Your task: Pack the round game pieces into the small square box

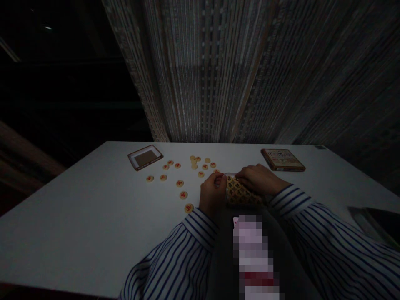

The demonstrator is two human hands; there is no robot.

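Note:
A gold packet with a dark repeated pattern (243, 191) stands tilted up at the near edge of the white table. A pale strip runs along its top; whether this is plastic or lining I cannot tell. My left hand (213, 191) is closed, pinching the packet's upper left corner. The fingers of my right hand (261, 178) are bent over its upper right side and grip it. Round xiangqi pieces (179, 183) with red characters lie scattered left of my hands. A few pale blank-looking discs (194, 165) rest in a cluster farther back.
An open shallow box lid or tray (134, 161) lies at the back left of the white table (78, 225). A brown printed box (284, 160) sits at the back right. Behind the table hangs a striped curtain (212, 75). A dark object (375, 223) lies at the right edge.

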